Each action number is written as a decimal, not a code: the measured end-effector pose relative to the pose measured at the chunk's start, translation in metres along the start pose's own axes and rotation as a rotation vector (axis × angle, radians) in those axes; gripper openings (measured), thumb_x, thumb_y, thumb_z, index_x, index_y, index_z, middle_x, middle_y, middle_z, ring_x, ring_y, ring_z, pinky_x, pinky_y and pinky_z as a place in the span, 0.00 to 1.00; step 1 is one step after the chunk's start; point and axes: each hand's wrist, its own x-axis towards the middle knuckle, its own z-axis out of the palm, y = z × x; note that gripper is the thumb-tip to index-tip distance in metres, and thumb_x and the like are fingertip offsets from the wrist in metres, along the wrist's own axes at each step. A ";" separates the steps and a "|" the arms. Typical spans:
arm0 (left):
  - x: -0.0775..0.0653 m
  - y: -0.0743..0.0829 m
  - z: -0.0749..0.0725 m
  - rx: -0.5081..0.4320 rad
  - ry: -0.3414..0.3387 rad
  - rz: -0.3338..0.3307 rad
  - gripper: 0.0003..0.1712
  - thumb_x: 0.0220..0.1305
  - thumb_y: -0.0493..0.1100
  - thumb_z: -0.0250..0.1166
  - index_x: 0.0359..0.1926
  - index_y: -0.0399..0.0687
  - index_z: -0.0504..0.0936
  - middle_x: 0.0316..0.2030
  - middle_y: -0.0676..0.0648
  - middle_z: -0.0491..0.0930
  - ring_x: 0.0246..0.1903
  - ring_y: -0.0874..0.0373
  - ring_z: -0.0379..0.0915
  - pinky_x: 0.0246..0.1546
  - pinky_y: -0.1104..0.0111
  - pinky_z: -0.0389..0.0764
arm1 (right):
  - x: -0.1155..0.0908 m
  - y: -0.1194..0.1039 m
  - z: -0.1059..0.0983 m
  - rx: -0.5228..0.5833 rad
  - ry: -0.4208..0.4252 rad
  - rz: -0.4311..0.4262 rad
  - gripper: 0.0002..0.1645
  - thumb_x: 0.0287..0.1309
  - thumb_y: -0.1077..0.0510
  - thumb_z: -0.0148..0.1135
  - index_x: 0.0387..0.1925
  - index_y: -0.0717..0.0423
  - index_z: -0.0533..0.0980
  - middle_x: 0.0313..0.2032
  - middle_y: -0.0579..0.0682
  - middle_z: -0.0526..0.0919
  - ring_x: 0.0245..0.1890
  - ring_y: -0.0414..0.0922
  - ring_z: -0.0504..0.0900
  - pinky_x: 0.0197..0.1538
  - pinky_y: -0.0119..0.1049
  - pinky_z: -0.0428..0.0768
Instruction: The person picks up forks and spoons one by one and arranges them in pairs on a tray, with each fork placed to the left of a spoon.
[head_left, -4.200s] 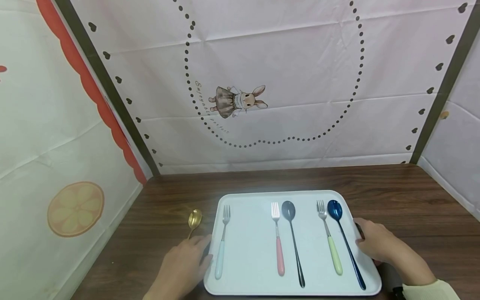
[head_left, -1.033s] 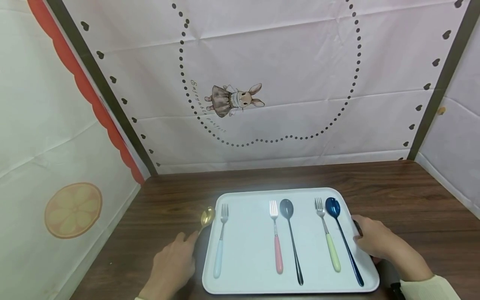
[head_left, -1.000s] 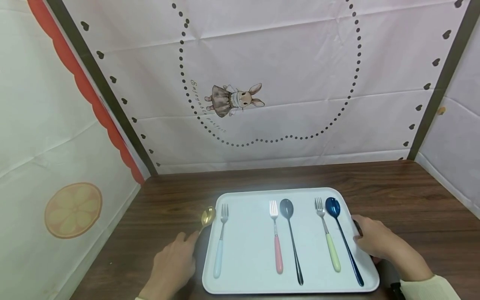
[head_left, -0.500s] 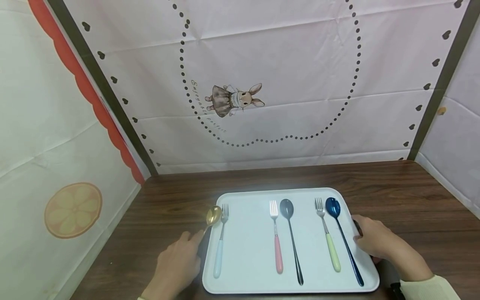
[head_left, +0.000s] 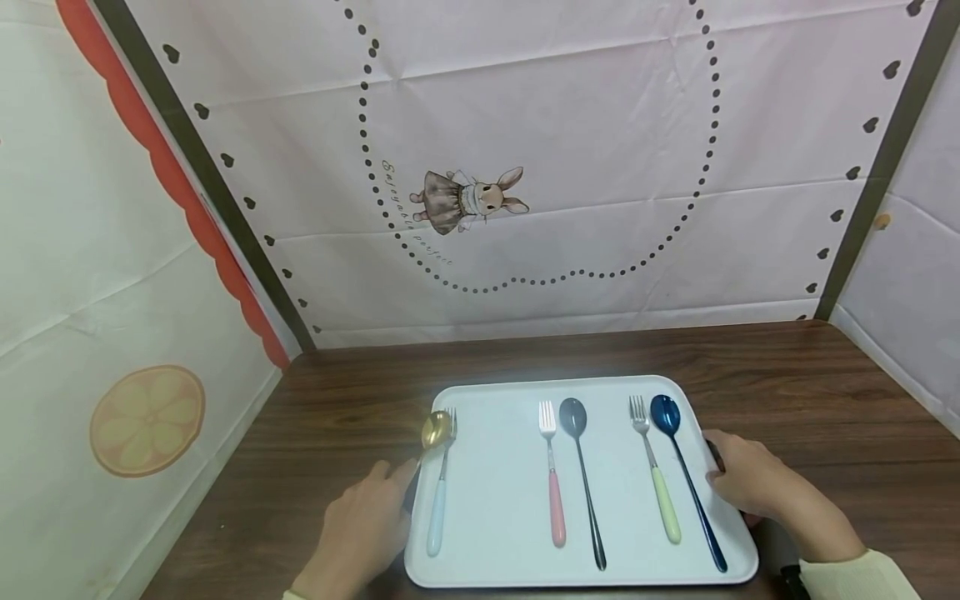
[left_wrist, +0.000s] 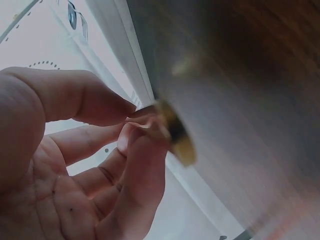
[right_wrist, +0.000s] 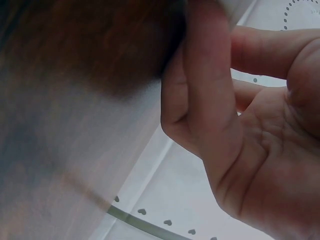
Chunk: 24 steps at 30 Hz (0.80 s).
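Observation:
My left hand (head_left: pixel 365 527) pinches a gold spoon (head_left: pixel 436 430) by its handle between thumb and fingers; the left wrist view shows the pinch, with the gold spoon bowl (left_wrist: pixel 181 137) blurred beyond the fingertips. The bowl hangs over the tray's left rim and partly covers the tines of a fork with a light blue handle (head_left: pixel 437 517). At the right rim of the white tray (head_left: pixel 502 492), my right hand (head_left: pixel 756 477) holds the edge; in the right wrist view its fingers (right_wrist: pixel 212 85) are bent, and their grip on the rim is mostly out of frame.
On the tray lie a pink-handled fork (head_left: pixel 557 508), a dark grey spoon (head_left: pixel 574 417), a green-handled fork (head_left: pixel 665 504) and a blue spoon (head_left: pixel 666 414). Brown wooden table (head_left: pixel 360 379) surrounds the tray. Printed white cloth (head_left: pixel 585 125) walls the back and both sides.
Earlier the gold spoon lay left of the tray under my left hand. It has since moved right, over the tray's left rim, in my left hand's pinch. My right hand stays put.

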 end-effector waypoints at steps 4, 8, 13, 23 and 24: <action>0.002 0.002 -0.001 -0.008 -0.040 -0.014 0.29 0.49 0.38 0.61 0.57 0.48 0.74 0.39 0.41 0.75 0.20 0.55 0.67 0.14 0.61 0.71 | 0.000 0.000 0.000 0.000 -0.003 0.000 0.35 0.55 0.67 0.55 0.63 0.73 0.54 0.35 0.63 0.73 0.28 0.50 0.76 0.17 0.37 0.79; 0.003 0.004 0.001 -0.007 -0.051 -0.011 0.29 0.51 0.38 0.61 0.57 0.49 0.73 0.38 0.42 0.75 0.20 0.56 0.66 0.14 0.63 0.70 | 0.000 0.000 0.000 -0.003 -0.001 -0.005 0.35 0.55 0.67 0.55 0.62 0.73 0.54 0.35 0.63 0.73 0.28 0.50 0.76 0.17 0.37 0.79; 0.003 0.005 0.003 -0.008 -0.021 0.013 0.29 0.50 0.38 0.60 0.57 0.51 0.74 0.34 0.45 0.74 0.19 0.57 0.65 0.12 0.64 0.68 | 0.000 0.000 0.000 -0.009 0.003 -0.005 0.35 0.55 0.67 0.55 0.62 0.74 0.54 0.35 0.63 0.73 0.28 0.50 0.76 0.17 0.37 0.79; 0.003 0.008 0.006 -0.002 0.050 0.075 0.27 0.46 0.39 0.63 0.52 0.52 0.76 0.30 0.47 0.73 0.18 0.55 0.66 0.12 0.62 0.68 | -0.001 0.001 0.000 0.002 0.005 -0.013 0.34 0.55 0.67 0.54 0.62 0.74 0.55 0.36 0.63 0.74 0.28 0.50 0.76 0.17 0.37 0.79; 0.003 0.008 0.006 0.001 0.060 0.082 0.26 0.47 0.39 0.62 0.52 0.52 0.76 0.30 0.47 0.73 0.18 0.56 0.66 0.12 0.62 0.68 | -0.001 0.001 0.000 0.002 0.006 -0.014 0.34 0.56 0.67 0.54 0.62 0.73 0.55 0.36 0.63 0.74 0.28 0.50 0.76 0.17 0.37 0.79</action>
